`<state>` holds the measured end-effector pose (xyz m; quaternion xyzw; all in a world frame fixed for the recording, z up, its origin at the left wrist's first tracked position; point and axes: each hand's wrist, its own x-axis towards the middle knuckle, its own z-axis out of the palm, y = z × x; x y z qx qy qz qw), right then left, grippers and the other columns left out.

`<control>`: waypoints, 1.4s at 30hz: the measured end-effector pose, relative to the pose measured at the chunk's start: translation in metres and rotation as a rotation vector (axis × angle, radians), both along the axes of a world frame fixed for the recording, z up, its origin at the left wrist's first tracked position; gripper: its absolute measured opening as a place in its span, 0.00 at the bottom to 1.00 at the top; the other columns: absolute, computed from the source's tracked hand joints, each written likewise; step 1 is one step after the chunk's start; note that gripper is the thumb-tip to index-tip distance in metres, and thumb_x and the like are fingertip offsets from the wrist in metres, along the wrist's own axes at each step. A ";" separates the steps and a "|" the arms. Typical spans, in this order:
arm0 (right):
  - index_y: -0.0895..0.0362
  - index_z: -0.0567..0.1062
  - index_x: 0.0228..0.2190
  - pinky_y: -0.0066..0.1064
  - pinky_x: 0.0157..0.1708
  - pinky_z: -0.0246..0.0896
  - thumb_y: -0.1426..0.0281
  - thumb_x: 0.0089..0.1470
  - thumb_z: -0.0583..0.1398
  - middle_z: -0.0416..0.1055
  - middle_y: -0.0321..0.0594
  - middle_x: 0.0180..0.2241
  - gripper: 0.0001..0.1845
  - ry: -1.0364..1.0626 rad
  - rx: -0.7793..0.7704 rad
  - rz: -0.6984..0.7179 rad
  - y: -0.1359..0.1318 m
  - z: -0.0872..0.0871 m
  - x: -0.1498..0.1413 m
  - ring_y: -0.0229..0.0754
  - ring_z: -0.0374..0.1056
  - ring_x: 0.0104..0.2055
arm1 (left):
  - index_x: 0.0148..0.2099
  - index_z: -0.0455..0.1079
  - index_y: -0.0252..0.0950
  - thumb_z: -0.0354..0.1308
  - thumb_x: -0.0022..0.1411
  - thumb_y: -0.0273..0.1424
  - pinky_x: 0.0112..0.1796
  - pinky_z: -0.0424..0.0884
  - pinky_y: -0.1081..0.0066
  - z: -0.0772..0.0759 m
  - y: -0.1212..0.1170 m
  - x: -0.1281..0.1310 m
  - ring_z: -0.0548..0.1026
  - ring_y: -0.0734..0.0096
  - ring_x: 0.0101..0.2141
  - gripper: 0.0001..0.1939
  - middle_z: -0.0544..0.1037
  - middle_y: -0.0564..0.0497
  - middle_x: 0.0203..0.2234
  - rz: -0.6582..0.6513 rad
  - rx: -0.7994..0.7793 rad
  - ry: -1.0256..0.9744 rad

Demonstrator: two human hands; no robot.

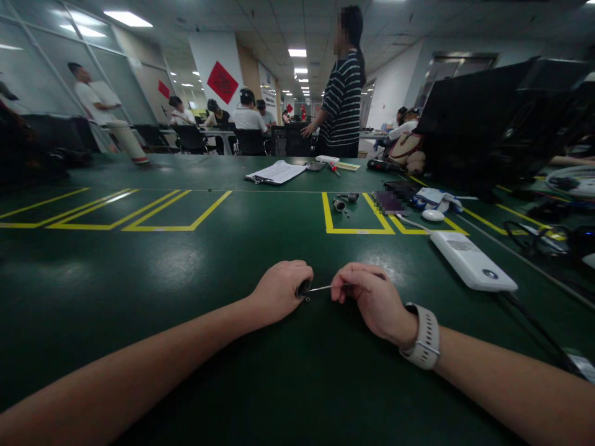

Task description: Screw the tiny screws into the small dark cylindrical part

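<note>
My left hand is closed around a dark, hollow cylindrical part, most of it hidden by the fingers. Its open end faces right. In my right hand, thumb and fingers pinch a thin metal-shafted tool. The shaft points left and its tip meets the part's opening; whether it goes inside I cannot tell. My fingers cover most of the tool's grip. A tiny ring-like piece, perhaps a nut, sits just below the part's opening.
Similar metal cylindrical parts lie inside a yellow taped outline. Behind it are a clipboard with papers and a red screwdriver. On the right, a white power bank trails a cable. A person stands beyond the table.
</note>
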<state>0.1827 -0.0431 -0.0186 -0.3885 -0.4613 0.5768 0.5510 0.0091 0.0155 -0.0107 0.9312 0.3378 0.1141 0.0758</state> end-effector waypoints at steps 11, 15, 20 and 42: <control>0.58 0.74 0.22 0.31 0.30 0.58 0.69 0.53 0.54 0.69 0.37 0.23 0.12 -0.145 0.149 -0.010 -0.004 0.000 0.003 0.38 0.64 0.28 | 0.29 0.65 0.34 0.55 0.51 0.21 0.28 0.62 0.73 -0.005 0.003 -0.003 0.68 0.72 0.28 0.04 0.70 0.53 0.26 0.040 -0.060 -0.109; 0.58 0.75 0.27 0.33 0.34 0.60 0.68 0.55 0.55 0.70 0.38 0.27 0.11 -0.324 0.221 0.068 -0.007 0.004 0.000 0.39 0.66 0.32 | 0.29 0.64 0.35 0.54 0.52 0.23 0.28 0.62 0.73 -0.007 0.004 -0.003 0.68 0.72 0.28 0.03 0.70 0.53 0.26 0.049 -0.067 -0.135; 0.57 0.75 0.32 0.35 0.37 0.62 0.67 0.57 0.54 0.71 0.40 0.33 0.11 -0.262 0.243 0.182 -0.008 0.001 0.000 0.40 0.67 0.36 | 0.28 0.63 0.35 0.54 0.51 0.22 0.27 0.61 0.74 -0.006 0.004 -0.002 0.67 0.73 0.27 0.04 0.70 0.53 0.25 0.077 -0.080 -0.178; 0.60 0.74 0.22 0.30 0.27 0.57 0.67 0.53 0.55 0.71 0.39 0.22 0.14 0.044 -0.057 0.096 0.003 0.001 -0.001 0.37 0.64 0.25 | 0.29 0.64 0.34 0.51 0.53 0.20 0.30 0.62 0.72 -0.005 0.003 -0.003 0.67 0.73 0.27 0.05 0.68 0.53 0.24 -0.078 0.036 -0.057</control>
